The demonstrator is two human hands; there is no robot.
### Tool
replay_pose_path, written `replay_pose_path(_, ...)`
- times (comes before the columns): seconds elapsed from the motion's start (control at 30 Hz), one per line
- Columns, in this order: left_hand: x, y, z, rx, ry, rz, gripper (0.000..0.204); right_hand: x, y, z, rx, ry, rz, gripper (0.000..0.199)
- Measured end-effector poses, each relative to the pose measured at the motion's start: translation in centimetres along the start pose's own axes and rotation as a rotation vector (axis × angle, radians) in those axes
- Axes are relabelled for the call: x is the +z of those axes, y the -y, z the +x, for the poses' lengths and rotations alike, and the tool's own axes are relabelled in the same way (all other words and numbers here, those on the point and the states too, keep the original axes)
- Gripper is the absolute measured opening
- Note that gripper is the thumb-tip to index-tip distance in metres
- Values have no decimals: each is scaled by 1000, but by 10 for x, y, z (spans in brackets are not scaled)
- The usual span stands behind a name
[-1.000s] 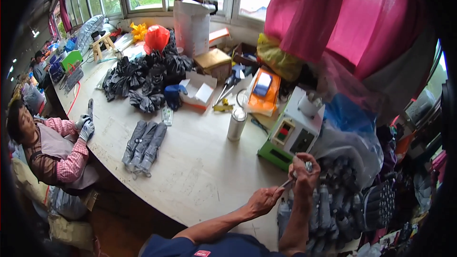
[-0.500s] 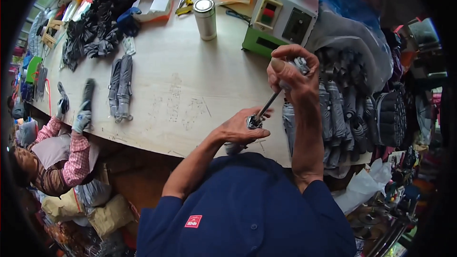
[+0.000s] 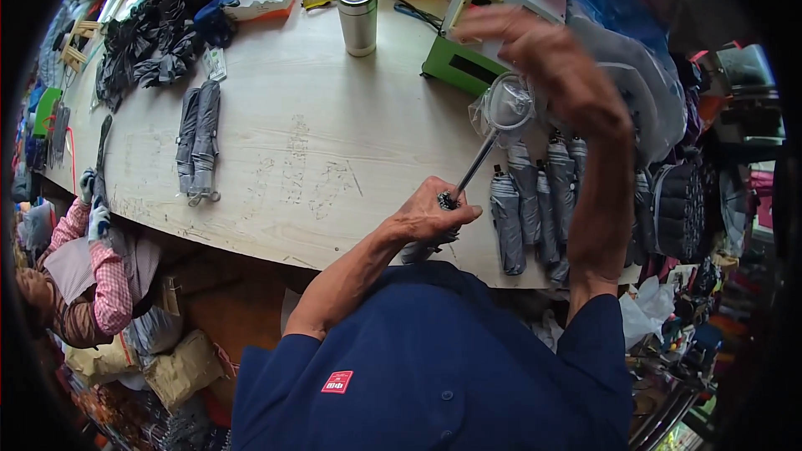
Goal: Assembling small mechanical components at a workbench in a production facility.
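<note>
The bench (image 3: 284, 159) fills the upper half of your view, a pale wooden top that curves from nine o'clock round to three. On it at eleven o'clock lies a heap of dark folded umbrellas (image 3: 159, 42), and just below it two grey folded umbrellas (image 3: 198, 146) lie side by side. At three o'clock a row of grey folded umbrellas (image 3: 543, 200) hangs over the bench edge. A green and white machine (image 3: 484, 25) stands at one o'clock, with a steel flask (image 3: 359, 17) upright at twelve.

Your left hand (image 3: 430, 213) sits near centre, closed round the lower end of a metal umbrella shaft (image 3: 472, 171), which slants up toward one o'clock. Your right hand (image 3: 555, 75) hovers blurred just above the shaft's top, where a clear plastic piece (image 3: 505, 104) sits; whether it grips anything you cannot tell.
</note>
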State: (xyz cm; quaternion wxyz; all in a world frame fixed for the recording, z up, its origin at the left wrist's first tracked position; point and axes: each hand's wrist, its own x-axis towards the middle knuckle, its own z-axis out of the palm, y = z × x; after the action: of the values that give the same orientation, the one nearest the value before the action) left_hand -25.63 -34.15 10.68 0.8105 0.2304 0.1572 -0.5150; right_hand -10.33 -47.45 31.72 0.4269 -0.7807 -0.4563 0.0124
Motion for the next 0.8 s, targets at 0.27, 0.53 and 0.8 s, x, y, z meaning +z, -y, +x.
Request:
replay_pose_path(0.27,-37,17,25,-1152,384,-2356,19,110,10,-61,284,529,168,28)
replay_pose_path(0.53,-12,15,-70,-2085,365,-4171,16,140,40,-102,393,174,354,27)
replay_pose_path(0.8,-38,-27,-86,-750,799,-3922,42,142,-63,-186,843,-34,-718,23)
